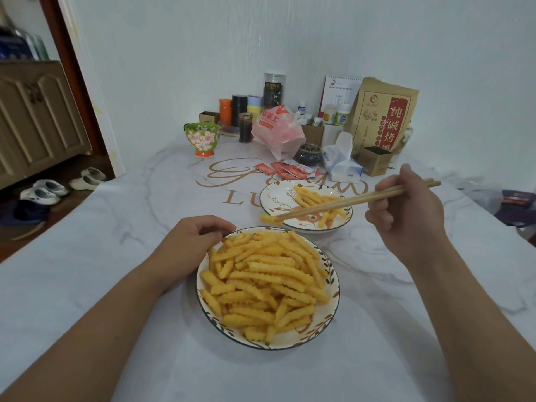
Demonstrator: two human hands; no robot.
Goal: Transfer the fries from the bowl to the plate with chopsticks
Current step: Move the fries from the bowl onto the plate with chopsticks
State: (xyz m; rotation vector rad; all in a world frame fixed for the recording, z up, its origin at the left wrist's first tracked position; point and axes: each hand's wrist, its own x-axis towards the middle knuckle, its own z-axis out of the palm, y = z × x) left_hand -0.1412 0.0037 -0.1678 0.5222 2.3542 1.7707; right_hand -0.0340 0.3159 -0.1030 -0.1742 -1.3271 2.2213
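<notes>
The right hand [406,216] grips the chopsticks [356,200], whose tips are pinched together on one fry [267,219], held in the air at the near-left rim of the plate [269,195] — not yet over its middle. The left hand [193,242] rests with curled fingers against the rim of the bowl [333,288]; whether it actually clasps the rim is hard to tell. The bowl is heaped with fries, and the plate holds only a few.

The risk is a drop — the fry seems caught near one end, so it could pivot or slip and land on the table [116,285] short of the plate. Releasing too early would do the same.
</notes>
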